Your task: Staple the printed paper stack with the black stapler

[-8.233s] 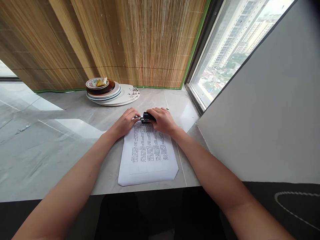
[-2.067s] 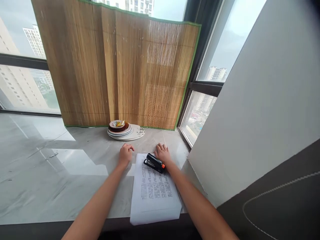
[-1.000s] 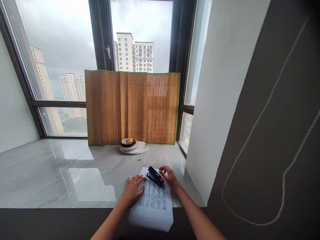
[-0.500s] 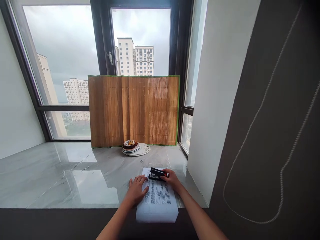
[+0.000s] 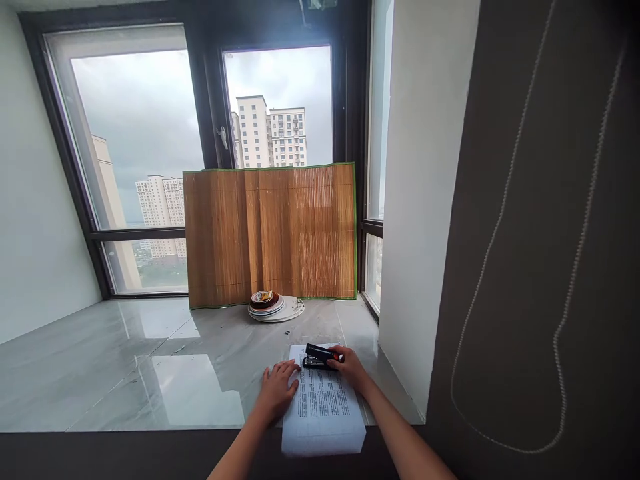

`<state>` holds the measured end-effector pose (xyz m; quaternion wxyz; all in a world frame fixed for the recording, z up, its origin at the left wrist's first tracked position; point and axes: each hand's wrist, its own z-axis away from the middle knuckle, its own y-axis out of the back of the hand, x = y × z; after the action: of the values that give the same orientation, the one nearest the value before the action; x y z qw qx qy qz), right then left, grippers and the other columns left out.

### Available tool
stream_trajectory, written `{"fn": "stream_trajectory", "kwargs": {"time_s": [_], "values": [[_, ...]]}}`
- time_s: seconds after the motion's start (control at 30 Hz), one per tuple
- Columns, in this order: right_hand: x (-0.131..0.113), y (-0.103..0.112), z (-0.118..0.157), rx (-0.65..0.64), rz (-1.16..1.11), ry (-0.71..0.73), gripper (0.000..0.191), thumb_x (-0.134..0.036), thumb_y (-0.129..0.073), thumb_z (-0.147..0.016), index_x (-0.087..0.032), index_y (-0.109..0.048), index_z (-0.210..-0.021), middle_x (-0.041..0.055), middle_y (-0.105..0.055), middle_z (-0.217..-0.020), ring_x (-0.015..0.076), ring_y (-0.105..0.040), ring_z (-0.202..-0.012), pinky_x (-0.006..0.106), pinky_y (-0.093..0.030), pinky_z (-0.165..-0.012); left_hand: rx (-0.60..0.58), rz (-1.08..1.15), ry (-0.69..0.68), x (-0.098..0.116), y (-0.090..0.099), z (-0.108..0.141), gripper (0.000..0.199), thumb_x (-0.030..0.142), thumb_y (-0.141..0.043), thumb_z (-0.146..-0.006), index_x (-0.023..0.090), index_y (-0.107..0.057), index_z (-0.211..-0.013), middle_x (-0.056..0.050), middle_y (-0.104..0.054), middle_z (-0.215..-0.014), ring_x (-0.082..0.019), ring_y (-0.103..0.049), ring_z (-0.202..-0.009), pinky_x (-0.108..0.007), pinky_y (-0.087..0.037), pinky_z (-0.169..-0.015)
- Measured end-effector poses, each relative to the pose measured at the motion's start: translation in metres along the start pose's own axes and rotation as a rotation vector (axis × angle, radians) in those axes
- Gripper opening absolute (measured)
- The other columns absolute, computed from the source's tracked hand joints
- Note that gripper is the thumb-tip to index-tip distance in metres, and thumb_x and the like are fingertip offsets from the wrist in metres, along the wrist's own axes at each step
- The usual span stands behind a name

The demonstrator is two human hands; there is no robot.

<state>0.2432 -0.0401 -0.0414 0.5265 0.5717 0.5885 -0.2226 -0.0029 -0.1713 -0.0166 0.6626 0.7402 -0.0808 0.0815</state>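
Note:
Printed paper [image 5: 323,403] lies on the sill, its near end hanging over the front edge; whether it is one sheet or several I cannot tell. My left hand [image 5: 278,392] rests flat with fingers spread along the paper's left side, fingertips at its margin. A black stapler [image 5: 320,357] with a red spot at its rear sits across the upper part of the page, its jaws apart and pointing left. Around the stapler's rear end, my right hand [image 5: 351,367] is closed, thumb and fingers gripping it. Part of the stapler is hidden by those fingers.
Stacked plates [image 5: 270,308] stand behind the paper, with small dark bits [image 5: 287,332] in front of them. A bamboo mat [image 5: 273,233] leans against the window. The glossy tiled sill [image 5: 115,393] stretches left. At right are a wall corner [image 5: 420,200] and a hanging bead chain [image 5: 560,373].
The camera view has shifted, so everything appears slightly lower. Both hands, the paper and the stapler keep nearly the same arrangement; the right hand still grips the stapler.

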Motion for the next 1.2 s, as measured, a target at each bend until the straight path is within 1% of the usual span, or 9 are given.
{"fn": "stream_trajectory", "kwargs": {"time_s": [0.17,0.33,0.47,0.67,0.77,0.9,0.97,1.07,1.2], "values": [[0.006,-0.002,-0.003,0.006,0.009,-0.001,0.045,-0.042,-0.071,-0.071,-0.02,-0.082,-0.108,0.0097,-0.078,-0.102,0.0308,-0.068,-0.096,0.044,-0.051,-0.091,0.005,0.014,0.014,0.0,-0.001,-0.001,0.049,0.034,-0.045,-0.097,0.034,-0.06,-0.143,-0.003,-0.049,-0.164,-0.029,-0.039,-0.153,-0.061,-0.02,-0.126],[0.003,-0.002,-0.003,0.004,0.01,-0.001,0.044,-0.043,-0.072,-0.069,-0.02,-0.083,-0.105,0.0095,-0.078,-0.1,0.0315,-0.068,-0.095,0.045,-0.052,-0.092,0.012,0.014,0.016,0.002,0.0,0.001,0.049,0.034,-0.046,-0.096,0.034,-0.061,-0.142,-0.003,-0.05,-0.163,-0.029,-0.04,-0.152,-0.06,-0.021,-0.126],[0.0,-0.001,-0.003,0.002,-0.005,-0.002,0.045,-0.042,-0.074,-0.068,-0.019,-0.084,-0.106,0.0095,-0.078,-0.099,0.0305,-0.068,-0.095,0.043,-0.051,-0.093,0.029,0.026,0.016,0.003,0.0,0.001,0.048,0.033,-0.044,-0.095,0.033,-0.062,-0.141,-0.002,-0.05,-0.163,-0.028,-0.041,-0.152,-0.062,-0.021,-0.126],[0.005,-0.003,-0.007,0.017,-0.019,-0.029,0.046,-0.042,-0.074,-0.066,-0.017,-0.084,-0.104,0.0088,-0.077,-0.095,0.0305,-0.067,-0.093,0.041,-0.051,-0.09,0.026,0.009,0.015,0.001,-0.004,-0.002,0.05,0.034,-0.042,-0.096,0.032,-0.061,-0.142,-0.002,-0.049,-0.164,-0.029,-0.04,-0.152,-0.064,-0.023,-0.125],[0.007,-0.004,-0.009,0.028,-0.004,-0.027,0.046,-0.041,-0.074,-0.066,-0.018,-0.084,-0.105,0.009,-0.078,-0.098,0.0306,-0.067,-0.095,0.041,-0.05,-0.092,-0.007,-0.004,0.02,0.001,-0.006,-0.006,0.054,0.034,-0.039,-0.097,0.031,-0.057,-0.148,-0.003,-0.045,-0.166,-0.03,-0.036,-0.155,-0.067,-0.019,-0.125],[0.008,-0.004,-0.011,0.04,0.042,-0.041,0.047,-0.041,-0.074,-0.064,-0.018,-0.084,-0.104,0.0096,-0.078,-0.096,0.0312,-0.067,-0.094,0.042,-0.05,-0.091,-0.078,-0.023,0.019,0.0,-0.009,-0.01,0.06,0.033,-0.033,-0.099,0.028,-0.048,-0.157,-0.004,-0.035,-0.171,-0.03,-0.028,-0.16,-0.071,-0.012,-0.126],[0.009,-0.005,-0.012,0.051,0.044,-0.044,0.048,-0.041,-0.074,-0.064,-0.018,-0.084,-0.104,0.01,-0.078,-0.096,0.0313,-0.067,-0.094,0.041,-0.051,-0.087,-0.085,-0.02,0.009,-0.002,-0.011,-0.011,0.061,0.033,-0.032,-0.099,0.027,-0.047,-0.158,-0.004,-0.034,-0.172,-0.029,-0.026,-0.161,-0.071,-0.01,-0.126],[0.01,-0.005,-0.013,0.024,0.022,-0.039,0.048,-0.043,-0.073,-0.064,-0.018,-0.084,-0.104,0.0096,-0.078,-0.095,0.0302,-0.067,-0.09,0.039,-0.051,-0.082,-0.079,-0.013,0.0,-0.004,-0.012,-0.012,0.061,0.034,-0.032,-0.099,0.026,-0.047,-0.158,-0.005,-0.034,-0.172,-0.03,-0.026,-0.161,-0.071,-0.01,-0.126],[0.011,-0.005,-0.014,0.007,0.002,-0.025,0.046,-0.043,-0.073,-0.066,-0.017,-0.084,-0.103,0.0084,-0.077,-0.092,0.0289,-0.067,-0.089,0.039,-0.05,-0.086,-0.08,-0.026,-0.004,-0.004,-0.013,-0.014,0.062,0.035,-0.031,-0.101,0.027,-0.044,-0.16,-0.005,-0.032,-0.173,-0.03,-0.025,-0.161,-0.071,-0.011,-0.126]]}}
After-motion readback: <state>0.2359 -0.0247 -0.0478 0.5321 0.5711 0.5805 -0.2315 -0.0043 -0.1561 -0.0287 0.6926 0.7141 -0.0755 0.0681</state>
